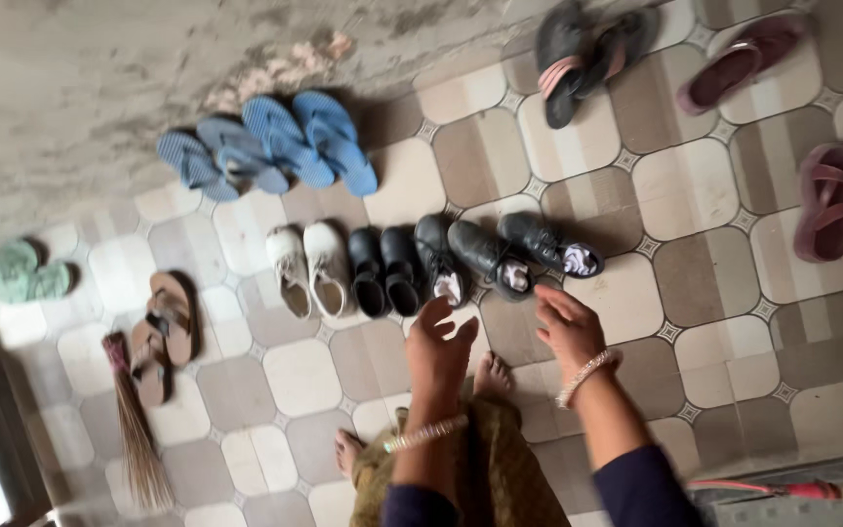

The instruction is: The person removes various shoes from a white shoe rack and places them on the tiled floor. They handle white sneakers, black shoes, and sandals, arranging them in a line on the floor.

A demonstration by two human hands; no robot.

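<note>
The fingers of the left hand [438, 342] were spread loosely and held nothing, their tips just short of a black leather shoe [438, 260] with a white sock stuffed inside it. The right hand [568, 327] was likewise open, fingers apart and slightly curled, empty, hovering near two more black shoes [529, 252] lying askew, each with a white sock in it. Both wrists wore pale bead bangles [585, 377], and dark blue sleeves covered the forearms. To the left of the nearest shoe, in the same row, stood a pair of black slip-ons [385, 270] and a pair of white shoes [309, 268]. Farther off on the tiled floor [714, 322] lay blue flip-flops [270, 146], brown sandals [163, 332], a small broom [134, 429] and maroon sandals [831, 200].
</note>
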